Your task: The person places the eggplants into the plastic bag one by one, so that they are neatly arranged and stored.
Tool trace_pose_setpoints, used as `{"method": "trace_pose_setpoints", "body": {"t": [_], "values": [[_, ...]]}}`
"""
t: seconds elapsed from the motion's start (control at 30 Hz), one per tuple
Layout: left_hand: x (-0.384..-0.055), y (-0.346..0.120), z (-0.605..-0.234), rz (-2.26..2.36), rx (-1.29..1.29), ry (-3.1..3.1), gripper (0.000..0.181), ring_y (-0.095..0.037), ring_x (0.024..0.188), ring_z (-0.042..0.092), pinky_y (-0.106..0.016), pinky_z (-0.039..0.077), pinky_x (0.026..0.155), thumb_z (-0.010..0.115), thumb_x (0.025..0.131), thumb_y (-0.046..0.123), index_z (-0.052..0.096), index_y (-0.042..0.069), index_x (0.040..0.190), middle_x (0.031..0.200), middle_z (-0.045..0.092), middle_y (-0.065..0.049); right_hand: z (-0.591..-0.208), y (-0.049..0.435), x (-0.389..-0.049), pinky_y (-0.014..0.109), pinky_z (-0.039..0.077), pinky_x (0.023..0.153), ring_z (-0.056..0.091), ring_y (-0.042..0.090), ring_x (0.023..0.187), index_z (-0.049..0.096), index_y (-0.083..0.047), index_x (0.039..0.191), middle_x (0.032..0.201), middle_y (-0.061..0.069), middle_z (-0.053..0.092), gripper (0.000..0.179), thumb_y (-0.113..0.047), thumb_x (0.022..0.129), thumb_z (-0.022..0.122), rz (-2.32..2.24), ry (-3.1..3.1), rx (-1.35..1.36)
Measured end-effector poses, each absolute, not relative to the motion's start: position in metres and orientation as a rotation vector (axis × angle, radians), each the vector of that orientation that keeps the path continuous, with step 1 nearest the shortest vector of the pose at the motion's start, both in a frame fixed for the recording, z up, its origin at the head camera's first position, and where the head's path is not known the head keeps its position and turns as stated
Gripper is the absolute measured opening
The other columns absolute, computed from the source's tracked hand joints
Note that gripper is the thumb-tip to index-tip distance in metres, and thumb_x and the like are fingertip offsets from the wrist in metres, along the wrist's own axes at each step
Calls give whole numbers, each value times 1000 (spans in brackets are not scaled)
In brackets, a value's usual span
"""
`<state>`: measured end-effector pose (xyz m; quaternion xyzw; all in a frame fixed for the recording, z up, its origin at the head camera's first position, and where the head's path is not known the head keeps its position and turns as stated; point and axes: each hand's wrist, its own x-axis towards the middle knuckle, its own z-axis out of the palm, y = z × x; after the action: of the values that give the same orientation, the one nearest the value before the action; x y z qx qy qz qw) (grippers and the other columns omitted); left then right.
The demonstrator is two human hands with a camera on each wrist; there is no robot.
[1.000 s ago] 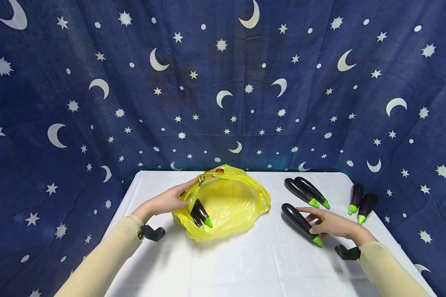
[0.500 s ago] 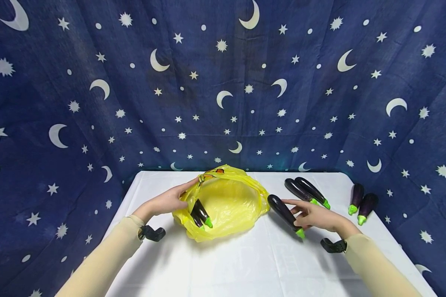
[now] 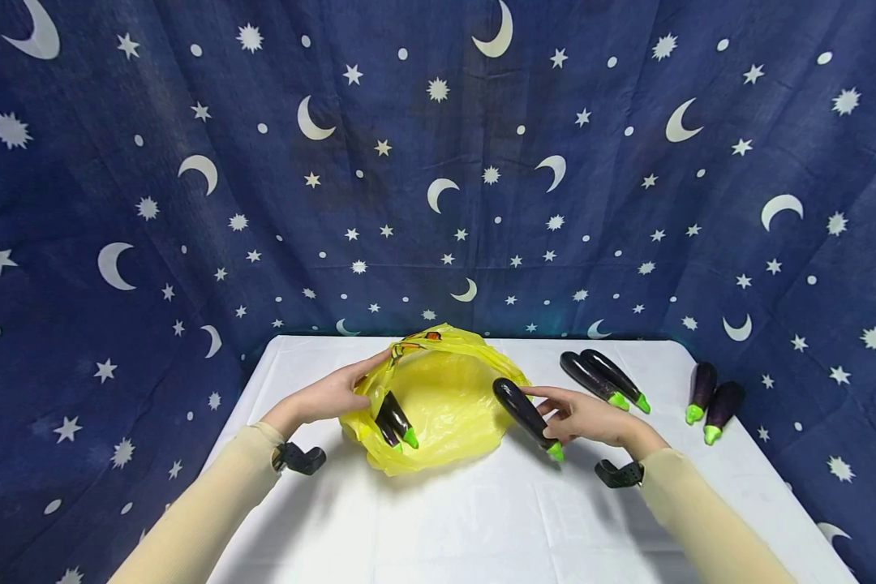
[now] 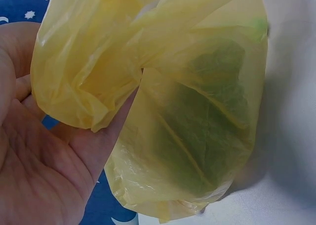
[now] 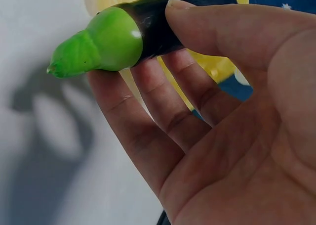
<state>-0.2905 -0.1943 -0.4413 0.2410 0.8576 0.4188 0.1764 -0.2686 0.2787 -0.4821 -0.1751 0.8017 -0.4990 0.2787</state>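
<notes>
My right hand [image 3: 584, 415] pinches a dark purple eggplant [image 3: 520, 407] with a bright green stem end, held at a slant over the right rim of a yellow plastic bag [image 3: 448, 418]. In the right wrist view the thumb presses the eggplant [image 5: 160, 24] from one side and the fingers support it from the other. At the bag's left side, my left hand [image 3: 328, 395] grips the edge and holds the mouth wide. Two more eggplants [image 3: 397, 418] lie inside, their green ends toward me. Through the thin plastic [image 4: 192, 116] they show as dark shapes in the left wrist view.
Two eggplants [image 3: 604, 378] lie side by side toward the back right of the white-clothed table [image 3: 467, 527]. Another pair [image 3: 713, 401] rests near the right edge. A blue curtain [image 3: 438, 243] with moons and stars surrounds the table's back and sides.
My right hand has carried its eggplant leftward from the right part of the table to the bag's rim. The left hand and the bag have stayed in place.
</notes>
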Motion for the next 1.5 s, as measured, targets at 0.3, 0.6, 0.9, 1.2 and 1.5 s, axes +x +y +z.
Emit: {"method": "trace_pose_setpoints", "body": {"t": [0.3, 0.6, 0.9, 1.2, 1.5], "values": [[-290, -195, -442, 1179, 670, 2425, 93, -21, 146, 32, -49, 31, 117, 63, 85, 3, 23, 34, 164, 167, 27, 1, -485, 238, -278, 50, 55, 77, 61, 25, 81, 41, -27, 159, 130, 18, 54, 76, -5, 92, 69, -1331, 2101, -502], [-289, -196, -443, 1183, 675, 2422, 93, -22, 147, 31, -49, 29, 118, 62, 85, 3, 22, 31, 165, 167, 27, -2, -488, 194, -293, 49, 57, 79, 64, 24, 85, 39, -27, 160, 131, 17, 54, 77, -4, 91, 67, -1321, 2049, -555], [-291, -196, -446, 1195, 707, 2425, 92, -25, 149, 28, -50, 26, 119, 63, 85, 2, 23, 27, 165, 167, 27, -5, -493, 154, -307, 45, 57, 75, 61, 24, 76, 40, -27, 159, 129, 15, 56, 77, -2, 91, 67, -1332, 2029, -582], [-293, -196, -447, 1196, 719, 2426, 93, -25, 149, 28, -51, 26, 119, 63, 84, 3, 23, 27, 165, 167, 28, -5, -507, 121, -323, 45, 60, 79, 69, 26, 91, 42, -27, 158, 125, 15, 57, 78, -2, 90, 71, -1357, 1995, -526], [-292, -196, -444, 1207, 707, 2415, 94, -23, 147, 30, -49, 28, 118, 63, 84, 2, 23, 28, 165, 166, 28, -4, -509, 99, -330, 52, 58, 83, 64, 24, 97, 41, -18, 158, 123, 18, 55, 77, 0, 89, 72, -1445, 2019, -458]]}}
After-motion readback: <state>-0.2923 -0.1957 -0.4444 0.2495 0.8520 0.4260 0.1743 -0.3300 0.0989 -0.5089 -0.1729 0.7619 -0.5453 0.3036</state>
